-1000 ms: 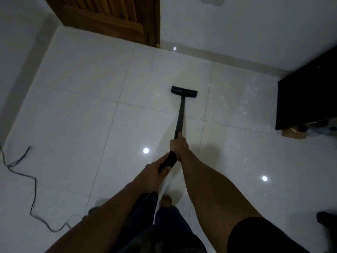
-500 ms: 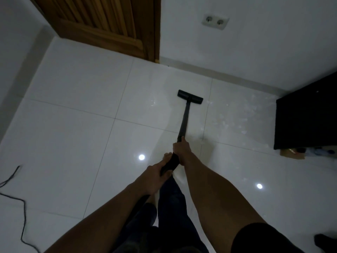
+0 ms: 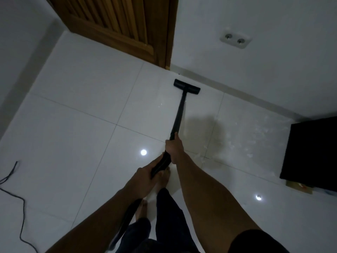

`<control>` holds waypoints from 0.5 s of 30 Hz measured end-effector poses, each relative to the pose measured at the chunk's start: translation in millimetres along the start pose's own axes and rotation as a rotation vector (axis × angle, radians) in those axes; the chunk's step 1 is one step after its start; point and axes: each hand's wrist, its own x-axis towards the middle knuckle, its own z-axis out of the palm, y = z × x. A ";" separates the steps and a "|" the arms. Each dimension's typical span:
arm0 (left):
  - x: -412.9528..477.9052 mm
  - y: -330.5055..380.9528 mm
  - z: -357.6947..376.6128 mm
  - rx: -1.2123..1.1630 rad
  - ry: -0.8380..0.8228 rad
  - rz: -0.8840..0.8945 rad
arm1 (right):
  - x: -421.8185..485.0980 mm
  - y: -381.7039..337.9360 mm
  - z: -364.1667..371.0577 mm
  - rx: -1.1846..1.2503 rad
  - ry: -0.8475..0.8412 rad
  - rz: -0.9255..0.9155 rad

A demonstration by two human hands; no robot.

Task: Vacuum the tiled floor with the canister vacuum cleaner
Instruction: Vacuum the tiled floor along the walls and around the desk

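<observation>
Since the earlier frames the floor head (image 3: pixel 187 86) has been pushed forward. It now sits on the tiled floor (image 3: pixel 82 134) close to the skirting (image 3: pixel 237 95), near the foot of the wooden door (image 3: pixel 127 24). The black wand (image 3: pixel 179 115) runs back from it to the person. The right hand (image 3: pixel 174 148) is wrapped round the wand, and the left hand (image 3: pixel 144 178) grips the handle just behind it. A cable (image 3: pixel 20 207) lies on the floor at the left, and a black cabinet (image 3: pixel 313 152) stands at the right.
</observation>
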 end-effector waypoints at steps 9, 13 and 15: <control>48.0 -2.6 -25.2 0.009 0.041 -0.048 | 31.5 -51.4 4.6 0.116 -0.030 0.062; 36.6 -10.1 -24.1 0.011 0.055 -0.051 | 15.0 -45.1 11.5 0.083 0.019 0.050; 22.0 -17.8 -22.0 0.005 0.045 -0.063 | 0.2 -33.9 19.1 0.047 0.055 0.025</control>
